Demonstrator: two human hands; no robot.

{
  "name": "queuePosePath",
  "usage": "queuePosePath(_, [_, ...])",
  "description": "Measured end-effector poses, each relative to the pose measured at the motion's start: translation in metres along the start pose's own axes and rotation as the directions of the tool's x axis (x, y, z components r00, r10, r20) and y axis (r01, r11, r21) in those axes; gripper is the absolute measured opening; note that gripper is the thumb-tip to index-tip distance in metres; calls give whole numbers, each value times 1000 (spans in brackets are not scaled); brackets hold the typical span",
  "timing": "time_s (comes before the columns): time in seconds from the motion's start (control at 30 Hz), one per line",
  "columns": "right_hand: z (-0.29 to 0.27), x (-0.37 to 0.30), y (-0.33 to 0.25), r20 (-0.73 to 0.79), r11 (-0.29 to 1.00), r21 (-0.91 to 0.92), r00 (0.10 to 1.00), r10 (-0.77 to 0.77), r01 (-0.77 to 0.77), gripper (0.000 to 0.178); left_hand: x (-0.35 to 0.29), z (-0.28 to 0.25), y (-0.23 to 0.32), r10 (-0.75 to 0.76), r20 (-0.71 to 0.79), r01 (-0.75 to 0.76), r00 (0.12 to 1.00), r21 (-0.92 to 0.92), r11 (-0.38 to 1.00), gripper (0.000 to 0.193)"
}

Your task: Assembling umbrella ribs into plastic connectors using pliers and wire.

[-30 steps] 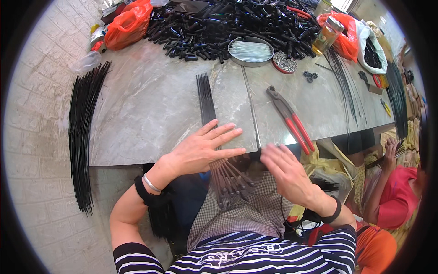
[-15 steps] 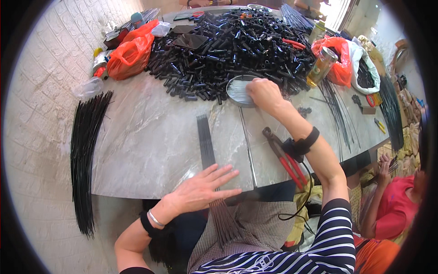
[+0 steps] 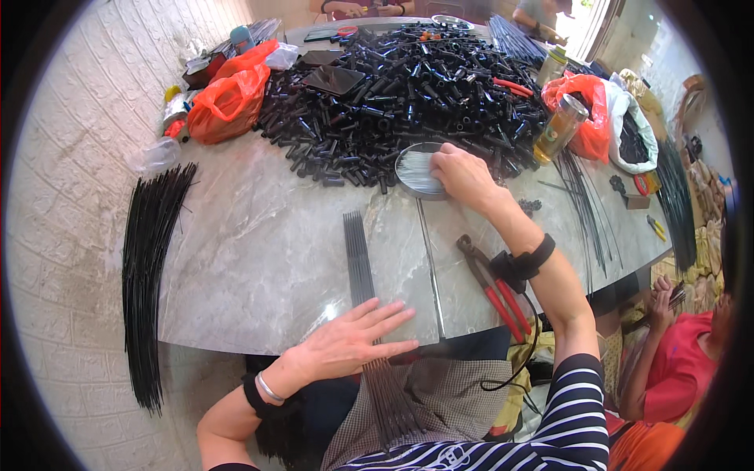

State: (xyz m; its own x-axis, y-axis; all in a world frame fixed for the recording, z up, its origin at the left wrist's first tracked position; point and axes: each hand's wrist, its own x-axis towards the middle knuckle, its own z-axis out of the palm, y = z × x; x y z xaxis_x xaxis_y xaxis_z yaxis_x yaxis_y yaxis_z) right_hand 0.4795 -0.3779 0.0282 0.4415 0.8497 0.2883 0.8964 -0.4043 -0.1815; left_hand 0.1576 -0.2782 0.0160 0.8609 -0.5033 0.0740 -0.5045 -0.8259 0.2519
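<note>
My left hand lies flat across a row of thin dark rods, its fingers spread. The rods lie side by side on the table, and their near ends run over the edge onto my checked apron. My right hand is at the right side of a round dish holding many fine whitish strands. Its fingers are bent and pressed together at the strands; whatever they grip is hidden. Nearer me, beside my right forearm, rest red-handled pincers.
Behind the dish spreads a big heap of short black tubes. Long black rods hang over the left edge. Orange bags, a drink bottle and loose rods flank the heap. A person in red sits at right.
The view has shifted slightly, so the table things appear a little lower. My right hand stays at the dish and my left stays spread over the rods.
</note>
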Motion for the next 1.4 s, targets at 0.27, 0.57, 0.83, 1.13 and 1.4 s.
queuePosePath(0.27, [-4, -3, -2, -82, 1000, 16, 996, 24, -23, 10, -1, 5, 1, 1, -16, -1, 1000, -24, 1000, 49])
queuePosePath(0.57, [-5, -16, -67, -51, 944, 248, 976, -211, 217, 14, -1, 5, -1, -4, -31, 2, 1000, -87, 996, 67])
queuePosePath(0.83, [26, -14, -105, 96, 896, 394, 960, -261, 205, 15, -4, 6, -2, 5, -51, -11, 999, -115, 993, 72])
queuePosePath(1.13, [12, -12, -77, 80, 967, 194, 979, -186, 167, 19, -3, 6, -2, 17, -52, -19, 998, -39, 999, 72])
queuePosePath(1.4, [17, -10, -78, 41, 968, 111, 972, -231, 226, 17, -3, 6, -2, 32, -74, -38, 997, -79, 996, 58])
